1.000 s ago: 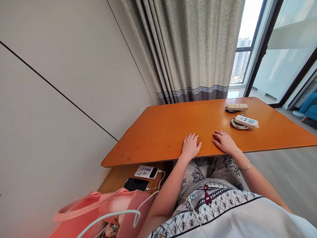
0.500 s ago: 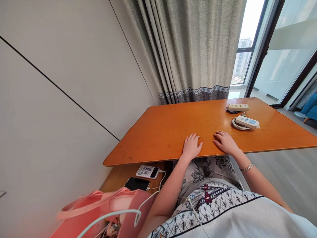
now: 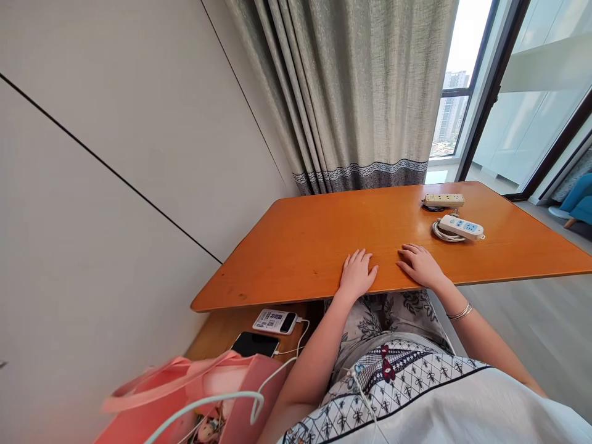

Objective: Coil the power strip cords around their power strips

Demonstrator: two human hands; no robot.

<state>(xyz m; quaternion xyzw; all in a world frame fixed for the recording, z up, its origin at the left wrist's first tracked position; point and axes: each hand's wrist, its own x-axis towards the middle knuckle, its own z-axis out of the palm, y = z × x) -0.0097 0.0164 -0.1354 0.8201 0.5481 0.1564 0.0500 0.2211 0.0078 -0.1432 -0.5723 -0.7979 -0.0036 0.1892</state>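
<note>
My left hand (image 3: 357,275) lies palm down near the front edge of the orange-brown wooden table (image 3: 296,240), fingers stretched out. To its right, my right hand (image 3: 420,264) also rests flat on the tabletop with its fingers extended. Neither holds anything. Beyond my right hand lies a white power strip (image 3: 461,227) with blue socket faces, its white cord coiled beside it. Just behind that sits a cream power strip (image 3: 444,200) with a dark cord, partly hidden.
Below the table's left front, a white power bank (image 3: 274,321) and a black phone (image 3: 254,344) lie on a lower wooden surface, joined by a white cable. A pink bag (image 3: 259,394) stands close by my left arm. Behind the table hangs a grey curtain (image 3: 370,92).
Both hands stay in place on the table. The view has shifted only very slightly; nothing was picked up or moved.
</note>
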